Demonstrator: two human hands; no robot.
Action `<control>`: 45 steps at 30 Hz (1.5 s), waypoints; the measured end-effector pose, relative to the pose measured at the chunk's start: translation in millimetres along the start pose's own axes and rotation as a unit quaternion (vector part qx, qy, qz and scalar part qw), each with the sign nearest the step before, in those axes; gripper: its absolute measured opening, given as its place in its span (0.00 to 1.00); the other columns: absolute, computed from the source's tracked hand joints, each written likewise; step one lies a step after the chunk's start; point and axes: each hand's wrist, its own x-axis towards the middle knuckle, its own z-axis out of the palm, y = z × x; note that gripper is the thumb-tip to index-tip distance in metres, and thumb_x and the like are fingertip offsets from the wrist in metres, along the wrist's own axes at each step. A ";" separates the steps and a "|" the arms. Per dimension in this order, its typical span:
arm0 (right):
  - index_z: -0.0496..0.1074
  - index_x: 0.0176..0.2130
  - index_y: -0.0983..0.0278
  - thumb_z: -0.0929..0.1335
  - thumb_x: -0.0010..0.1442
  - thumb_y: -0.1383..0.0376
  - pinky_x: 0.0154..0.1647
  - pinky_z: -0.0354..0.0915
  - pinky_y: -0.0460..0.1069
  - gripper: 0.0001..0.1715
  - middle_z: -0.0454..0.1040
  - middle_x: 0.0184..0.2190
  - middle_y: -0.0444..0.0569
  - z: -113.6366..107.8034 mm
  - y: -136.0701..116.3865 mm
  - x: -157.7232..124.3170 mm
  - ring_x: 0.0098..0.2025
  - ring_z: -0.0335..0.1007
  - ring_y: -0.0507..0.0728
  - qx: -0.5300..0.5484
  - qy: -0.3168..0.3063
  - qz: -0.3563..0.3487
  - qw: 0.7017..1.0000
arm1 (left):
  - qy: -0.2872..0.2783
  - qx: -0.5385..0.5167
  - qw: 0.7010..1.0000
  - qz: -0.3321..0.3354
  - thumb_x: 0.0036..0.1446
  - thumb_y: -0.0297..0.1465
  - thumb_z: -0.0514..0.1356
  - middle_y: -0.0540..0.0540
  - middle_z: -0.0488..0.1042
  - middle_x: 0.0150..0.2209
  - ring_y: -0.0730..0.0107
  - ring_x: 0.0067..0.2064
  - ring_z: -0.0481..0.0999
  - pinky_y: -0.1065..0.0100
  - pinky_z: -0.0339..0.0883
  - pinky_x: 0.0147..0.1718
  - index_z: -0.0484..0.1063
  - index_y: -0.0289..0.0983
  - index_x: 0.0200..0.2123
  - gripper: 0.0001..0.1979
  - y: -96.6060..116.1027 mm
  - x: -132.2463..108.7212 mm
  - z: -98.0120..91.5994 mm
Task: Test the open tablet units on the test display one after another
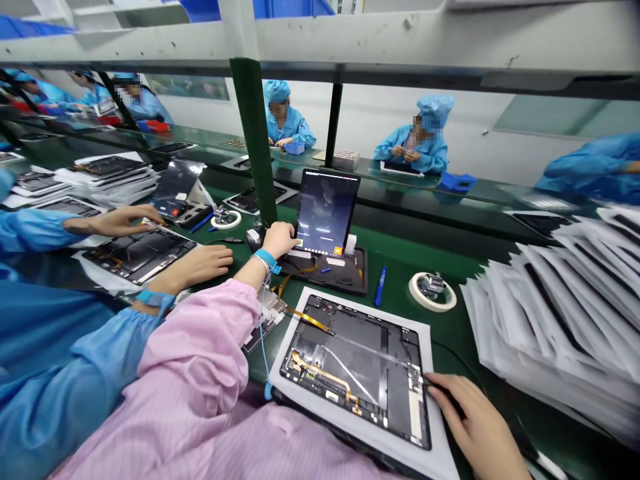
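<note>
An opened tablet chassis with gold flex cables lies on a white sheet in front of me. My right hand rests at its right edge, fingers curled against the frame. My left hand, in a pink sleeve with a blue wrist strap, reaches forward and touches the lower left corner of an upright tablet screen that leans in a black fixture tray; its fingers are bent, and I cannot see anything in them.
A co-worker in blue sits at my left, both hands on another opened tablet. Tape rolls, a blue pen, stacks of wrapped panels at right and left rear. Workers in blue sit across the bench.
</note>
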 end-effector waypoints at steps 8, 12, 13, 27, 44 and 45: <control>0.71 0.44 0.58 0.62 0.63 0.54 0.42 0.70 0.50 0.16 0.74 0.40 0.48 2.8 7.2 -3.0 0.42 0.72 0.57 -0.010 -0.007 0.009 1.000 | 0.115 0.019 0.993 0.002 0.55 0.28 0.52 0.36 0.68 0.51 0.55 0.56 0.62 0.59 0.61 0.52 0.65 0.30 0.49 0.17 34.3 -39.7 2.4; 0.70 0.44 0.58 0.62 0.62 0.52 0.41 0.70 0.49 0.16 0.74 0.41 0.47 3.6 11.0 -3.5 0.42 0.72 0.57 -0.015 -0.007 0.002 1.000 | 0.098 0.016 0.993 0.059 0.55 0.28 0.50 0.35 0.62 0.58 0.55 0.61 0.55 0.57 0.57 0.54 0.61 0.28 0.54 0.22 57.7 -54.6 15.1; 0.70 0.44 0.58 0.62 0.62 0.52 0.41 0.70 0.49 0.17 0.74 0.41 0.47 3.8 12.0 -3.8 0.42 0.72 0.57 -0.016 -0.007 0.001 1.000 | 0.102 0.015 0.993 0.066 0.55 0.28 0.50 0.34 0.60 0.60 0.54 0.62 0.53 0.57 0.56 0.55 0.59 0.27 0.55 0.24 60.2 -54.9 18.5; 0.70 0.43 0.57 0.62 0.62 0.53 0.40 0.70 0.47 0.15 0.75 0.40 0.46 2.2 10.9 -2.8 0.42 0.73 0.56 -0.022 0.005 -0.013 1.000 | 0.119 -0.012 0.988 0.101 0.55 0.29 0.48 0.35 0.56 0.63 0.53 0.63 0.51 0.55 0.53 0.55 0.54 0.26 0.59 0.28 68.7 -54.8 22.2; 0.67 0.50 0.60 0.61 0.65 0.57 0.36 0.69 0.49 0.17 0.73 0.35 0.49 0.0 -0.8 2.5 0.36 0.72 0.56 -0.091 0.024 -0.085 0.992 | 0.089 -0.148 0.972 0.160 0.52 0.26 0.52 0.35 0.68 0.52 0.57 0.56 0.63 0.59 0.60 0.52 0.61 0.28 0.54 0.24 131.0 -67.8 13.4; 0.67 0.51 0.60 0.60 0.65 0.59 0.33 0.69 0.49 0.17 0.73 0.33 0.49 -2.2 -6.7 3.7 0.34 0.72 0.56 -0.106 0.021 -0.096 0.989 | 0.048 -0.187 0.960 0.202 0.53 0.26 0.52 0.39 0.71 0.48 0.61 0.51 0.67 0.63 0.62 0.50 0.64 0.31 0.52 0.21 142.7 -82.5 14.7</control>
